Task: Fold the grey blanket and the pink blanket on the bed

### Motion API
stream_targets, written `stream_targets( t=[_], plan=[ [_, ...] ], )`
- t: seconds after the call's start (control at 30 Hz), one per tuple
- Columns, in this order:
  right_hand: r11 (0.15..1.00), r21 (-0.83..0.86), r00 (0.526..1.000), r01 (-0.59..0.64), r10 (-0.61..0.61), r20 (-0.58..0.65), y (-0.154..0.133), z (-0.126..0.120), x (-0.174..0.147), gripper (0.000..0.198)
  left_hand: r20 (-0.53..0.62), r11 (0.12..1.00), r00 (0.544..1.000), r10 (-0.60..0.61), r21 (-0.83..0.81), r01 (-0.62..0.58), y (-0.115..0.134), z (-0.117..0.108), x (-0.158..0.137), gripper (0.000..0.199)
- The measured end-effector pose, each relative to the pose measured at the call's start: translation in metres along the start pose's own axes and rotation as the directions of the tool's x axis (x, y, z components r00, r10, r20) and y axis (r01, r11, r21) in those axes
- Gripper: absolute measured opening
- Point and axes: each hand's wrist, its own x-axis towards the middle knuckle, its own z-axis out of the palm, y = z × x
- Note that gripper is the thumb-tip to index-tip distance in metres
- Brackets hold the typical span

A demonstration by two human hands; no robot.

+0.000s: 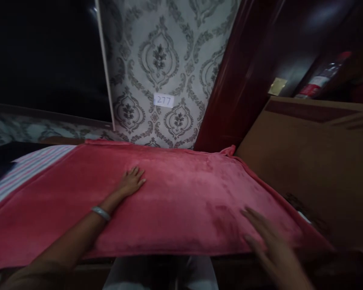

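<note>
A pinkish-red plush blanket [169, 201] lies spread over a flat surface, its near edge running along the front. My left hand [132, 182] rests palm down on it, left of the middle, fingers stretched and holding nothing. A silver bracelet [101, 213] circles that wrist. Over the blanket's right part is my right hand [264, 235], a little blurred, with its fingers apart and nothing in it; whether it touches the cloth I cannot tell. Darker brushed patches show in the pile beside this hand.
On the right a large cardboard box [299, 161] stands against the blanket's edge, with a bottle with a red cap [320, 78] behind it. A striped cloth [33, 167] lies at left below a dark screen [45, 56]. A paper marked 277 [163, 100] is on the patterned wall.
</note>
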Motion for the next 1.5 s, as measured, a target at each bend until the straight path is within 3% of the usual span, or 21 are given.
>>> stream_targets(
  t=[0.13, 0.27, 0.4, 0.5, 0.67, 0.77, 0.9, 1.03, 1.13, 1.27, 1.37, 1.43, 1.5],
  plan=[
    [0.964, 0.151, 0.97, 0.219, -0.231, 0.072, -0.048, 0.089, 0.097, 0.062, 0.02, 1.0, 1.0, 0.005, -0.01, -0.004, 0.004, -0.004, -0.01, 0.065],
    [0.973, 0.066, 0.965, 0.219, -0.226, 0.133, -0.088, 0.144, 0.167, 0.063, 0.009, 0.997, 1.0, 0.022, -0.072, -0.021, 0.001, -0.002, -0.017, 0.065],
    [0.984, -0.129, 0.963, 0.121, -0.085, 0.258, -0.1, 0.177, 0.187, 0.062, -0.028, 0.991, 0.999, 0.04, -0.13, -0.043, -0.003, 0.002, -0.022, 0.065],
    [0.97, -0.196, 0.945, 0.144, -0.076, 0.318, -0.093, 0.194, 0.184, 0.062, -0.031, 0.989, 0.999, 0.042, -0.143, -0.046, -0.003, 0.004, -0.025, 0.066],
    [0.958, -0.226, 0.949, 0.174, -0.102, 0.298, -0.082, 0.206, 0.183, 0.065, -0.046, 0.983, 0.997, 0.067, -0.169, -0.074, -0.005, 0.003, -0.026, 0.066],
    [0.959, -0.219, 0.954, 0.182, -0.118, 0.277, -0.079, 0.21, 0.183, 0.066, -0.008, 0.989, 1.0, 0.013, -0.147, -0.014, -0.025, -0.003, -0.025, 0.064],
    [0.962, -0.197, 0.964, 0.189, -0.143, 0.225, -0.074, 0.217, 0.183, 0.067, 0.026, 0.971, 0.973, -0.23, -0.053, 0.231, -0.088, -0.023, -0.035, 0.062],
    [0.964, -0.194, 0.962, 0.181, -0.132, 0.238, -0.072, 0.218, 0.184, 0.068, -0.002, 0.894, 0.894, -0.449, 0.013, 0.449, -0.16, -0.046, -0.072, 0.062],
    [0.96, -0.204, 0.955, 0.189, -0.132, 0.267, -0.075, 0.214, 0.184, 0.069, -0.048, 0.829, 0.831, -0.555, 0.054, 0.557, -0.188, -0.054, -0.104, 0.062],
    [0.965, -0.199, 0.957, 0.171, -0.115, 0.267, -0.082, 0.207, 0.184, 0.065, -0.141, 0.746, 0.751, -0.645, 0.1, 0.659, -0.191, -0.051, -0.126, 0.065],
    [0.967, -0.193, 0.951, 0.169, -0.108, 0.288, -0.089, 0.201, 0.183, 0.062, -0.136, 0.707, 0.709, -0.693, 0.07, 0.704, -0.179, -0.051, -0.121, 0.066],
    [0.966, -0.201, 0.946, 0.161, -0.093, 0.312, -0.092, 0.196, 0.183, 0.061, -0.105, 0.732, 0.73, -0.675, 0.027, 0.681, -0.166, -0.052, -0.108, 0.066],
    [0.967, -0.207, 0.94, 0.152, -0.076, 0.333, -0.095, 0.191, 0.184, 0.059, -0.085, 0.795, 0.792, -0.605, 0.004, 0.607, -0.149, -0.05, -0.09, 0.064]
  ],
)
